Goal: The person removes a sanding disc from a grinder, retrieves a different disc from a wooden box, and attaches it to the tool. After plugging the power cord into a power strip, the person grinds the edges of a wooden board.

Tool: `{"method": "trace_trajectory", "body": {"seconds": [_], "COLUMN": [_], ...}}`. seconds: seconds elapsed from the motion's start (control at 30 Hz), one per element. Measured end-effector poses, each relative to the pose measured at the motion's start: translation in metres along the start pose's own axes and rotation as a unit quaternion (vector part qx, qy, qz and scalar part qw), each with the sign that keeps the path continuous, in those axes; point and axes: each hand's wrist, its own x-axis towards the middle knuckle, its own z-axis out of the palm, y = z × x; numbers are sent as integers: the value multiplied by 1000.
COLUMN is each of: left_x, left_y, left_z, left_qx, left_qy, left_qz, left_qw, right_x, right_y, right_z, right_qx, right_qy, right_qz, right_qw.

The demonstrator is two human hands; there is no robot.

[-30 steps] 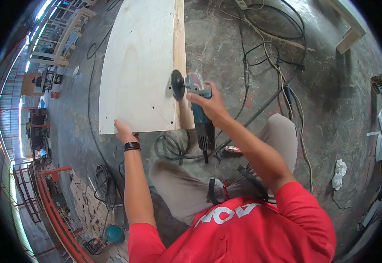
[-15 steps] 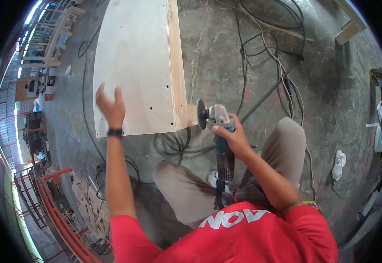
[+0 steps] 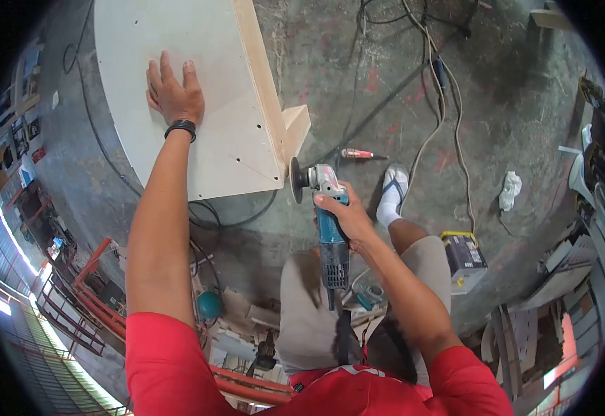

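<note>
My left hand (image 3: 175, 91) rests on the pale plywood panel (image 3: 212, 149) with its fingers spread, a black band round the wrist. My right hand (image 3: 347, 216) is wrapped round the teal and black angle grinder (image 3: 331, 239). The grinder's round disc (image 3: 296, 180) stands upright beside the near right corner of the panel; whether it touches the wood I cannot tell. Dark holes dot the panel, and a timber edge (image 3: 264, 90) runs along its right side. A wooden piece (image 3: 295, 128) juts out near that corner.
A red screwdriver (image 3: 362, 154) lies on the concrete floor near my sandalled foot (image 3: 394, 184). Cables (image 3: 435, 104) cross the floor. To the right are a yellow and black box (image 3: 463, 256) and a crumpled white cloth (image 3: 510, 191). A teal round object (image 3: 209, 305) is below the panel.
My left hand has come down from above the panel onto it. The grinder has shifted slightly left and down in view. The view has moved, showing my foot, the screwdriver and the box.
</note>
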Motion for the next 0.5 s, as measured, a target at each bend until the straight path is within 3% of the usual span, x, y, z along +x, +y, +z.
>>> {"method": "trace_trajectory", "body": {"seconds": [0.5], "left_x": [3], "left_y": [9], "left_z": [-9], "left_qx": [-9], "left_qy": [-10], "left_qz": [14], "left_qw": [1000], "right_x": [11], "right_y": [-16], "right_z": [29], "right_qx": [-42], "right_qy": [56], "right_qz": [0], "right_qw": [998]}}
